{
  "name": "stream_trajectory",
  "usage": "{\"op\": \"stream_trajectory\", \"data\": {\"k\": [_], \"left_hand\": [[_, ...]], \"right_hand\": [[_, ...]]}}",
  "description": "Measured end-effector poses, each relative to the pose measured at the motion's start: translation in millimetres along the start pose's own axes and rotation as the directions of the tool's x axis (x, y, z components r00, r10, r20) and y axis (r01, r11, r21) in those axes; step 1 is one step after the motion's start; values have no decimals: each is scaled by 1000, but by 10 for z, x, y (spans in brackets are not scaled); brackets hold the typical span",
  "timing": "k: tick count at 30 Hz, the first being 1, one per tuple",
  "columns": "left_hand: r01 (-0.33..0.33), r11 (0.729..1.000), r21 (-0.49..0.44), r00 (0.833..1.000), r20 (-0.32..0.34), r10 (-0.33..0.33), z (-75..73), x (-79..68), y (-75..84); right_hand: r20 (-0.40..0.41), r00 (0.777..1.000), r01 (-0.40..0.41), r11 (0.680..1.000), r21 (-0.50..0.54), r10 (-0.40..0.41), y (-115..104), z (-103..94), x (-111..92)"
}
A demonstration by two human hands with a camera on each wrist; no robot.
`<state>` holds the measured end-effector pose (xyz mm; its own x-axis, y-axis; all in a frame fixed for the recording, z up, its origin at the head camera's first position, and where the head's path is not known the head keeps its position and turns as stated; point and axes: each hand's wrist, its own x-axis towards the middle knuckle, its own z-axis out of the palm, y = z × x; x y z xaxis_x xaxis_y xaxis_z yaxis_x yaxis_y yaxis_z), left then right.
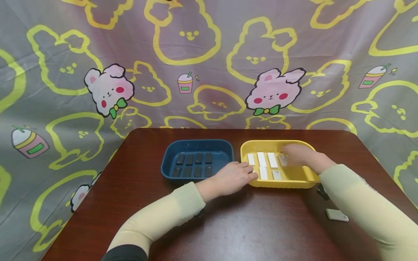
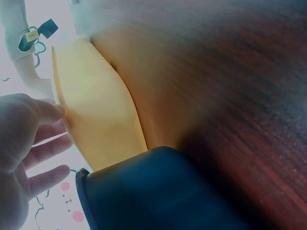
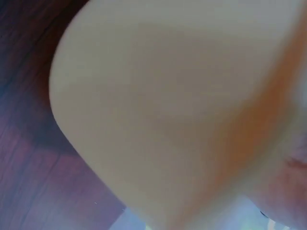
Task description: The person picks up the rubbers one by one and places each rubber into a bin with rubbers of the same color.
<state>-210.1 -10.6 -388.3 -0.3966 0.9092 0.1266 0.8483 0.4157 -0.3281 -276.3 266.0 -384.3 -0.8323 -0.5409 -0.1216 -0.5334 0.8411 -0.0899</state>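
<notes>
My left hand (image 1: 233, 178) holds the near left rim of the yellow tray (image 1: 284, 184). In the left wrist view, the thumb lies against the tray's outer wall, with the fingers beyond the rim. My right hand (image 1: 296, 154) reaches over the tray's right side and pinches a white tile (image 1: 283, 160), its fingertips partly hidden. Several white tiles (image 1: 271, 160) lie in two rows to the left of that tile. The right wrist view shows mostly the tray's blurred outer wall (image 3: 144, 105).
A blue tray (image 1: 166, 159) with two rows of dark tiles (image 1: 198, 158) stands left of the yellow tray. One pale tile (image 1: 337, 215) lies on the brown table (image 1: 241, 224) near the right forearm. A small dark object (image 1: 322, 192) sits beside that sleeve. A patterned curtain hangs behind.
</notes>
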Motion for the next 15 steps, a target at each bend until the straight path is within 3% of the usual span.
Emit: {"op": "stream_trajectory", "data": {"k": [8,15], "left_hand": [[4,1000,-4,1000,1,-4,-2,-6,0],[-3,1000,9,1000,-18,3,4,-4,-11]], "right_hand": [[-95,984,-144,985,95,153,-83,-284,-358],[-193,950,-220,966,138,244,-130,-382,-880]]}}
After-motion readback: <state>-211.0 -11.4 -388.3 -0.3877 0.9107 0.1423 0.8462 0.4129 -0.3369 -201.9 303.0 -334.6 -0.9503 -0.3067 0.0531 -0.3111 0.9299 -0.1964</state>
